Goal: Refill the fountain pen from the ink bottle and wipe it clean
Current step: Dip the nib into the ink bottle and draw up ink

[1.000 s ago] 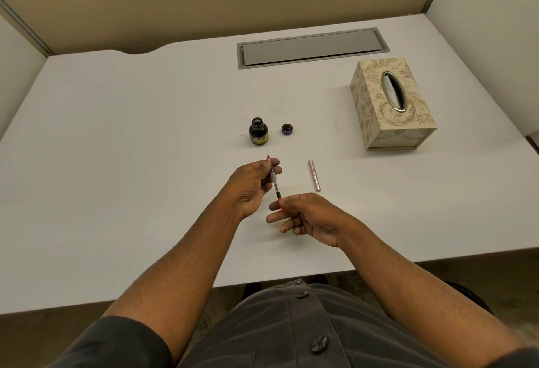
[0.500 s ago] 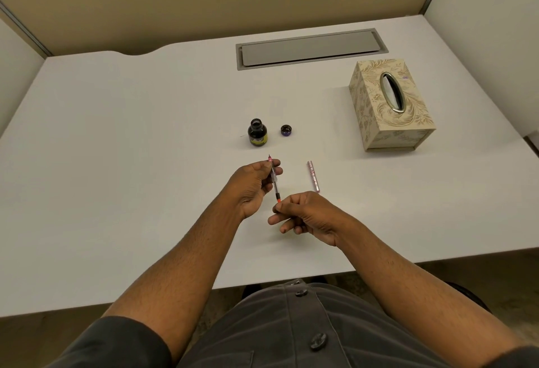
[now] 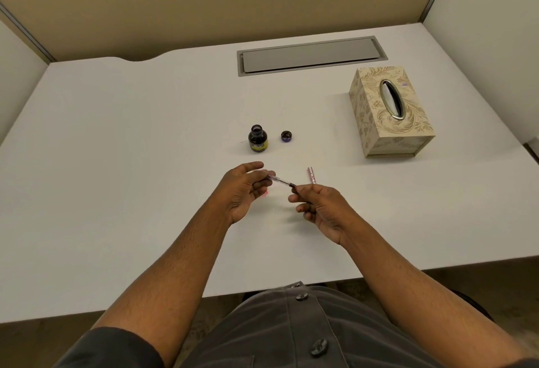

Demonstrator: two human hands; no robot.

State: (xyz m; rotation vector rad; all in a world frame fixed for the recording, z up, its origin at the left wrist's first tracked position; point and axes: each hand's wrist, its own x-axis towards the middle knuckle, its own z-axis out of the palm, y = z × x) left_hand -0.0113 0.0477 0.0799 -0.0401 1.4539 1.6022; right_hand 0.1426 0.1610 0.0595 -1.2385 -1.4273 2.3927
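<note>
White worktop [image 3: 116, 163]: your left hand [image 3: 242, 189] and right hand [image 3: 318, 207] each pinch an end of the fountain pen [image 3: 281, 182], held level near the uncapped ink bottle [image 3: 258, 142], presumably ready for filling.

The tabletop [image 3: 116, 163] is plain white. At about twelve o'clock from the hands, the ink bottle [image 3: 257, 141] is dark, near black, with a yellow-green label; its cap [image 3: 286, 136], at one o'clock, is dark with a purple tint. The pen section [image 3: 280, 181] looks clear with a dark end, blurred. The pen barrel [image 3: 311, 175] is pale pink with small speckles. At two o'clock, the tissue box [image 3: 390, 110] is cream with gold leaf scrolls and a silvery oval rim. The inset panel [image 3: 312, 55] at twelve o'clock is grey. The shirt [image 3: 291, 332] is dark grey with grey buttons.
</note>
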